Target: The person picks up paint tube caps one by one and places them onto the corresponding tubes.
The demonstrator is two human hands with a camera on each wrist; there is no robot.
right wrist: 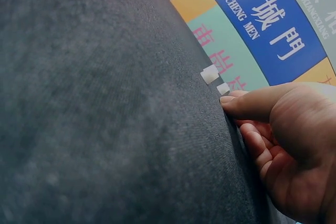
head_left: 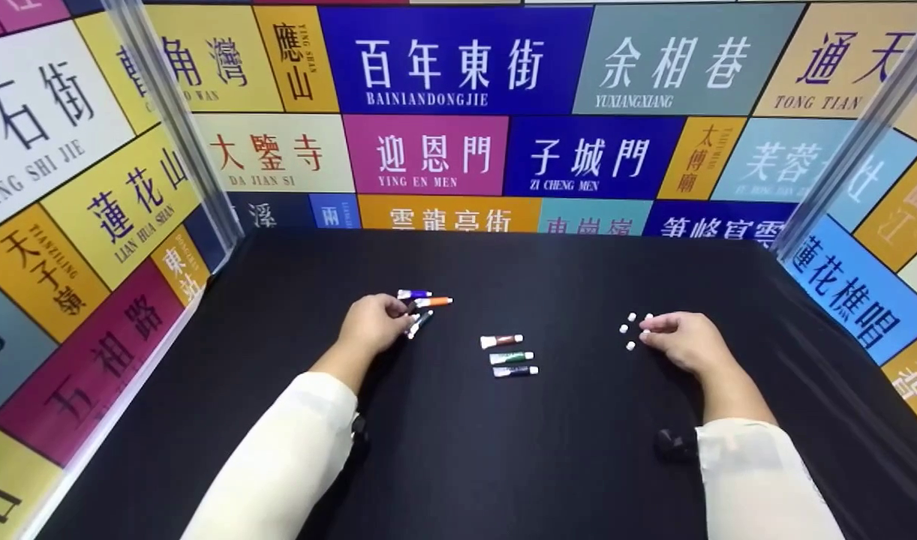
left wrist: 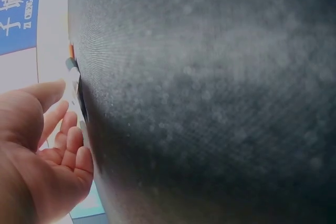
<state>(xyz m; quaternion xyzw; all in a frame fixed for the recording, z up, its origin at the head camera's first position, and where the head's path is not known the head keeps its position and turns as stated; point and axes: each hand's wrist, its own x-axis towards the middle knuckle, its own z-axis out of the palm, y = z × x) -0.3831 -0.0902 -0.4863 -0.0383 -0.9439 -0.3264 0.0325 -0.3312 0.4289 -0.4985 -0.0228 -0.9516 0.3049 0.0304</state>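
Note:
My left hand (head_left: 374, 322) reaches over small paint tubes on the black cloth. Its thumb and index finger stand apart in the left wrist view, close to a silver-and-dark tube (left wrist: 79, 85). Around the fingertips in the head view lie a purple tube (head_left: 413, 294), an orange tube (head_left: 436, 301) and a dark tube (head_left: 422, 322); the fingers partly cover this group. My right hand (head_left: 683, 341) pinches what looks like a small white block (head_left: 646, 332) between thumb and index finger, mostly covered by them. Similar white blocks (head_left: 623, 328) lie beside it.
Between the hands lie a red-brown tube (head_left: 500, 341), a green tube (head_left: 509, 358) and a dark blue tube (head_left: 514, 371), roughly parallel. Black cloth (head_left: 443, 450) covers the table. Panels with printed signs (head_left: 428, 154) stand behind and at the sides, with clear corner posts (head_left: 856, 127).

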